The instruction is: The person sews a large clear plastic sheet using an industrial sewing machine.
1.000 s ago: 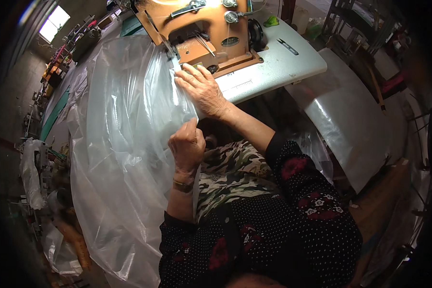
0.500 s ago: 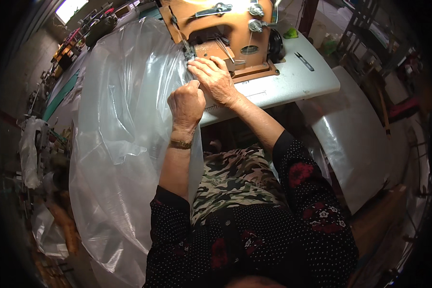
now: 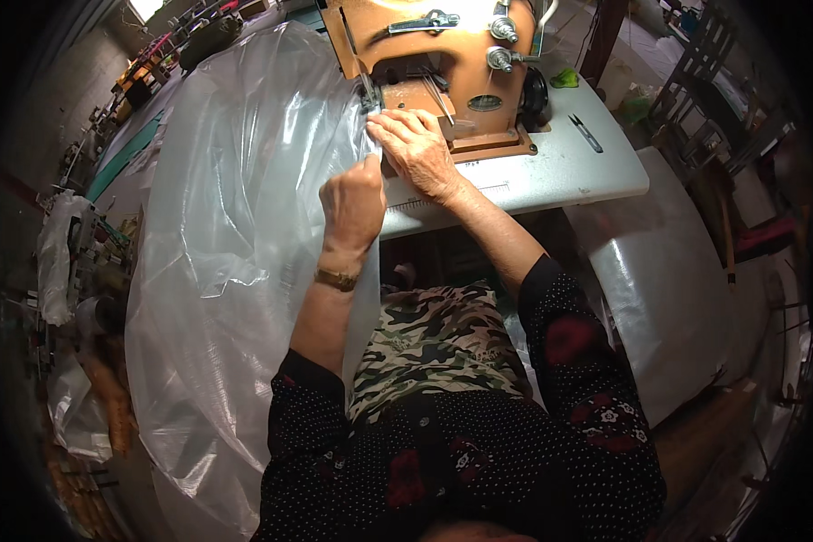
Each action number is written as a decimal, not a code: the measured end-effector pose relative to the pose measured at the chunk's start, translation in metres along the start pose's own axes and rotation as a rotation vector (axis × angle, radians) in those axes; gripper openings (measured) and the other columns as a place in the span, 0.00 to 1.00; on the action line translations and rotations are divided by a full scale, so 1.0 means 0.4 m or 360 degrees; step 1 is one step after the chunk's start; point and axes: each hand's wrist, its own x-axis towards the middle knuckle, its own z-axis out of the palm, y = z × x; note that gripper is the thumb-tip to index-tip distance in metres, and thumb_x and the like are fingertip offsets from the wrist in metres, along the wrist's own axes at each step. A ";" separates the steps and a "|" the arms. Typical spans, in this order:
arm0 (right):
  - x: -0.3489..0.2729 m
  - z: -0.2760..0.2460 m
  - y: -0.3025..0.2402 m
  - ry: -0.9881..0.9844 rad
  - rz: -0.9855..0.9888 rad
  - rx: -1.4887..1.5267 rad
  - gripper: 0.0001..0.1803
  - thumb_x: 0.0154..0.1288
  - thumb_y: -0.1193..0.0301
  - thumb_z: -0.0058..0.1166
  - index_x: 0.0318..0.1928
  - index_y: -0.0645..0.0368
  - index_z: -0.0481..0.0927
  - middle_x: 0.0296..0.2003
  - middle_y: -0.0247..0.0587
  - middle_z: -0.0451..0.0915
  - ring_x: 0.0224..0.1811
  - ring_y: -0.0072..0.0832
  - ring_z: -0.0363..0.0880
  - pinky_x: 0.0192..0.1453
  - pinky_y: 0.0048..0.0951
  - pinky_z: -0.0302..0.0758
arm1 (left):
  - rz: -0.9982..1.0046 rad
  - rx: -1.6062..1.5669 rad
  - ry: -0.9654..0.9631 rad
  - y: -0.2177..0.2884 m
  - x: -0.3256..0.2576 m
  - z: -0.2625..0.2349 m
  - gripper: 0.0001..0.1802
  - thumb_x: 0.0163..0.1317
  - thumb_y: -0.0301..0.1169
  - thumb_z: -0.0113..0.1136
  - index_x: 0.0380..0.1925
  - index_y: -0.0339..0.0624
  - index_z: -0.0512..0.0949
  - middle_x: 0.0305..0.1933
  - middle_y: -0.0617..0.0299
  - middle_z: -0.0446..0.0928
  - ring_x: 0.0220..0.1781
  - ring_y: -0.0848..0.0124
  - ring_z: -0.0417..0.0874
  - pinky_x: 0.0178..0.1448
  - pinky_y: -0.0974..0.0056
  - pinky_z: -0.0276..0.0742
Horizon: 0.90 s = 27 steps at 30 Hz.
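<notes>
A large sheet of clear plastic point(image 3: 235, 226) hangs in folds over the left side of the table, its right edge running to the needle area of an orange-brown sewing machine point(image 3: 488, 72). My left hand point(image 3: 352, 203) is closed in a fist around that edge, on the near side of the machine. Just beyond it, my right hand point(image 3: 417, 154) lies back up, its bent fingertips on the sheet's edge close below the presser foot point(image 3: 370, 95). The right thumb is hidden, so the grip there shows only in part.
Thread snips point(image 3: 586, 134) and a small green thing point(image 3: 565, 79) lie on the white tabletop point(image 3: 605, 176), right of the machine. Another plastic-covered surface point(image 3: 646, 289) slopes down at the right. Cluttered shelves and tools line the left rim.
The whole view has shifted slightly, so the machine appears further right and lower. Relative to the machine, my left fist sits a little further left; my right hand stays at the presser foot.
</notes>
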 end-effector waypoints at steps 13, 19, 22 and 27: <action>0.004 -0.014 0.012 0.0009 -0.0003 0.0274 0.17 0.59 0.72 0.55 0.50 0.57 0.80 0.54 0.36 0.80 0.58 0.31 0.76 0.62 0.39 0.65 | -0.0113 0.0067 -0.0184 0.048 -0.077 -0.046 0.12 0.57 0.26 0.57 0.43 0.39 0.77 0.28 0.50 0.78 0.30 0.50 0.82 0.33 0.50 0.76; 0.001 -0.005 0.017 0.0022 -0.0027 0.0243 0.16 0.61 0.72 0.56 0.50 0.56 0.80 0.54 0.35 0.80 0.57 0.33 0.76 0.61 0.38 0.67 | -0.0115 0.0024 -0.0124 0.034 -0.118 -0.031 0.17 0.56 0.25 0.59 0.48 0.39 0.77 0.30 0.52 0.78 0.29 0.52 0.82 0.32 0.53 0.76; 0.005 -0.001 0.013 0.0041 -0.0028 0.0237 0.16 0.60 0.72 0.56 0.50 0.55 0.80 0.54 0.34 0.80 0.57 0.33 0.76 0.61 0.38 0.67 | -0.0014 0.0030 -0.0044 0.016 -0.108 -0.014 0.14 0.57 0.24 0.58 0.45 0.40 0.78 0.29 0.54 0.77 0.28 0.54 0.82 0.30 0.55 0.76; 0.005 0.009 0.013 0.0051 0.0002 0.0168 0.17 0.60 0.72 0.55 0.51 0.54 0.80 0.54 0.31 0.80 0.55 0.31 0.77 0.59 0.37 0.67 | 0.0079 0.0069 0.0101 -0.008 -0.056 0.005 0.09 0.59 0.23 0.56 0.40 0.40 0.78 0.26 0.55 0.76 0.27 0.55 0.83 0.28 0.56 0.77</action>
